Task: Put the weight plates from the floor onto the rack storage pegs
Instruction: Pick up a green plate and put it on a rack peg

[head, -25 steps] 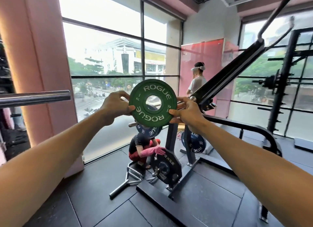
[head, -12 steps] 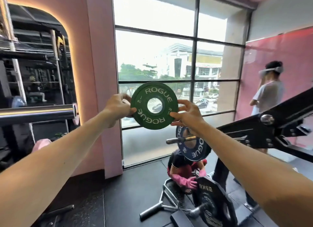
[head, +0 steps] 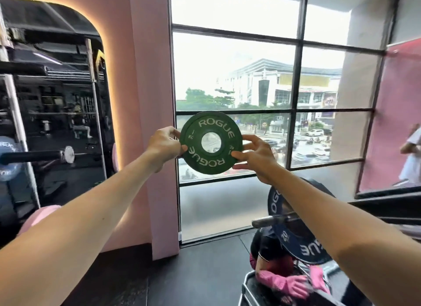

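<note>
Gripping green plate [head: 211, 143], both hands outstretched.

One green plate [head: 210, 143]; one dark plate [head: 298, 244]; two hands [head: 164, 143].

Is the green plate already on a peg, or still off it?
Off. Both hands, left hand and right hand, hold the green plate in the air; daylight shows through its hole.

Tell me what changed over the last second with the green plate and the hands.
The head view swung left: the rack and the dark plate on its peg slid to the lower right, and the mirror came into view. The green plate went with the turn, away from the rack. No change of grip: the left hand and right hand pinch its opposite edges as before, plate upright facing the camera.
</note>
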### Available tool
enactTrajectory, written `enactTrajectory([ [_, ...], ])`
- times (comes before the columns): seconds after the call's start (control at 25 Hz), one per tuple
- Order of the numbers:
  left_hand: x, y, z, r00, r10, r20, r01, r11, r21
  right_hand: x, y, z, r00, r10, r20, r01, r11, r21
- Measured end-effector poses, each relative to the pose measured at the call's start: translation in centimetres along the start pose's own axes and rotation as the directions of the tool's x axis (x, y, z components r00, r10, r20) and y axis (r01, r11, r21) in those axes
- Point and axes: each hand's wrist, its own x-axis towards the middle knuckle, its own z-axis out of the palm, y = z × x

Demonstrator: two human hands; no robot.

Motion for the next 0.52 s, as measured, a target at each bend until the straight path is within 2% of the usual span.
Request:
enactTrajectory([
  [0.52, 28.2, -9.1, 4.4, 0.984, -0.064, -0.165, 0.079, 0.993, 0.085, 33.1, 11.4, 6.0, 0.986, -0.011, 0.166, -0.002, 0.997, 0.076],
])
